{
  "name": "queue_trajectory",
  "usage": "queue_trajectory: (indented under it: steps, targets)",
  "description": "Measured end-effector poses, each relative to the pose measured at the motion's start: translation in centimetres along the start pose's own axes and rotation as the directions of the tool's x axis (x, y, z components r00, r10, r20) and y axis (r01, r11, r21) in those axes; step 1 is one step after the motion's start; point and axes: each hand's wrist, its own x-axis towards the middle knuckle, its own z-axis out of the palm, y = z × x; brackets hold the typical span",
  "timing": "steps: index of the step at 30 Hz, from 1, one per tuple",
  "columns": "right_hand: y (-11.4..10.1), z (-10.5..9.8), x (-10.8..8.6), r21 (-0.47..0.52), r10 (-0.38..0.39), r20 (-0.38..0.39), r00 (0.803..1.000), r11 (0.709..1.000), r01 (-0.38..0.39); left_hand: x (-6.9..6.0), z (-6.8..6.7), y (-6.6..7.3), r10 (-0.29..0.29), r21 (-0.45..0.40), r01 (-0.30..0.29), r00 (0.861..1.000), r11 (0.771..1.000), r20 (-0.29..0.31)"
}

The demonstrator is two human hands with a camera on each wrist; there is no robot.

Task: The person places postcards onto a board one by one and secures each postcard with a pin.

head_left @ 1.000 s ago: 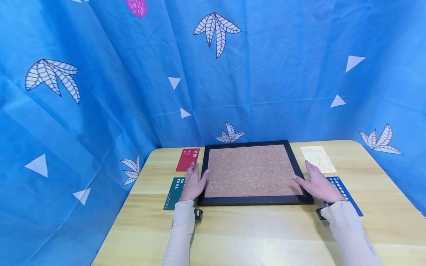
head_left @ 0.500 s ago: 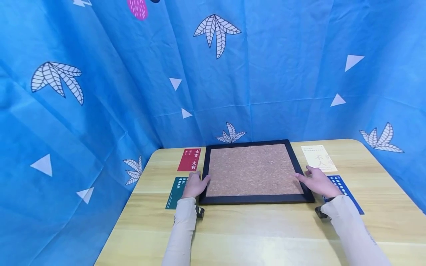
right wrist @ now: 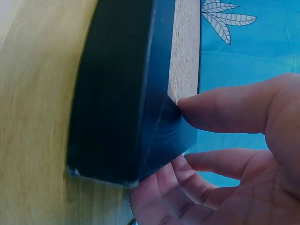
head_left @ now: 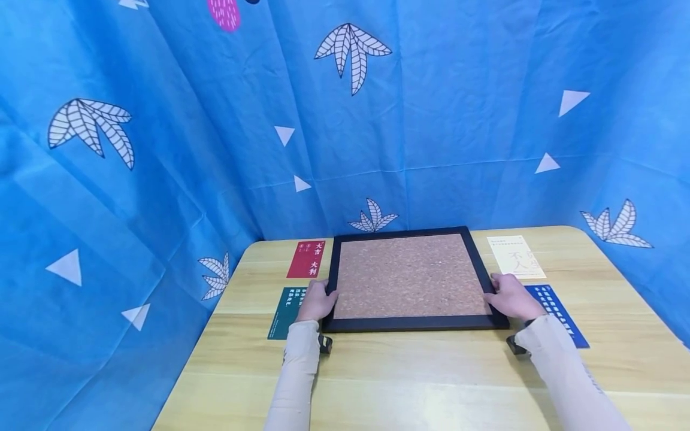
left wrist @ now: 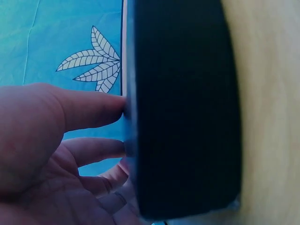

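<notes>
A cork board [head_left: 409, 275] in a black frame lies on the wooden table, its cork side up. My left hand [head_left: 317, 302] grips its left edge near the front corner, thumb on top of the frame. At the right edge my right hand [head_left: 514, 297] holds it the same way. In the left wrist view the black frame [left wrist: 187, 103] fills the middle, with the left hand [left wrist: 37, 136] at its side. The right wrist view has the right hand's thumb [right wrist: 225, 110] on the frame's upper face, other fingers at the outer side, their tips partly hidden.
Left of the board lie a red card [head_left: 306, 260] and a green card [head_left: 284, 311], the latter partly behind my hand. On the right are a cream card [head_left: 512, 254] and a blue card [head_left: 563, 317]. A blue patterned curtain [head_left: 458, 120] hangs behind the wooden table [head_left: 404, 383].
Both hands have come inward and down from beside the board, and now grip its left and right edges. Board and cards lie where they were.
</notes>
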Motion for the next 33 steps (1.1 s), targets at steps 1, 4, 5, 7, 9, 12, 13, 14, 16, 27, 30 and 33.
queue_trajectory:
  steps: [1, 4, 5, 7, 9, 12, 13, 14, 16, 27, 30, 33]
  targets:
    - [0.0, 0.0, 0.0, -0.001, -0.001, 0.005, 1.000, 1.000, 0.001, 0.0, 0.0, 0.1, -0.001, 0.001, 0.001, 1.000, 1.000, 0.004]
    - [0.0, -0.1, -0.2, -0.010, -0.014, 0.013, 1.000, 1.000, 0.014, -0.1, 0.0, 0.3, -0.005, 0.008, 0.005, 1.000, 1.000, 0.007]
    - [0.0, -0.1, -0.2, -0.012, -0.013, 0.019, 1.000, 1.000, 0.013, -0.1, 0.0, 0.4, -0.002, 0.012, 0.002, 1.000, 1.000, 0.006]
    - [-0.1, -0.2, -0.2, -0.019, -0.008, 0.028, 1.000, 1.000, 0.008, -0.1, 0.0, 0.4, -0.002, 0.017, 0.002, 1.000, 1.000, 0.004]
    - [-0.1, -0.3, -0.2, -0.022, -0.006, 0.033, 0.999, 1.000, 0.006, 0.0, 0.1, 0.4, 0.001, 0.018, -0.001, 1.000, 1.000, 0.002]
    - [0.0, -0.4, -0.2, -0.022, 0.003, 0.041, 0.999, 1.000, -0.002, 0.0, 0.1, 0.4, 0.005, 0.023, -0.005, 1.000, 1.000, 0.004]
    - [0.0, -0.4, -0.2, -0.023, 0.003, 0.040, 0.999, 1.000, -0.002, 0.1, 0.1, 0.4, 0.008, 0.027, -0.008, 1.000, 1.000, 0.003]
    - [0.0, -0.4, -0.2, -0.022, 0.002, 0.039, 0.999, 1.000, -0.001, 0.1, 0.2, 0.3, 0.010, 0.033, -0.010, 1.000, 0.999, 0.002]
    - [0.0, -0.4, -0.3, -0.025, -0.003, 0.034, 0.999, 1.000, 0.004, 0.1, 0.2, 0.3, 0.013, 0.043, -0.013, 1.000, 0.999, 0.001]
    - [-0.3, -0.3, -0.7, -0.014, -0.014, 0.038, 0.999, 1.000, 0.015, -0.3, 0.0, 0.1, 0.025, 0.105, -0.025, 1.000, 0.994, 0.005]
    - [-0.2, -0.1, -0.8, 0.008, -0.018, 0.039, 0.999, 1.000, 0.018, -0.6, -0.1, 0.1, 0.038, 0.116, -0.039, 0.999, 0.993, 0.005]
    - [-0.1, 0.1, -1.0, 0.029, -0.027, 0.041, 0.999, 0.999, 0.026, -0.9, -0.2, 0.0, 0.027, 0.123, -0.028, 1.000, 0.992, 0.013]
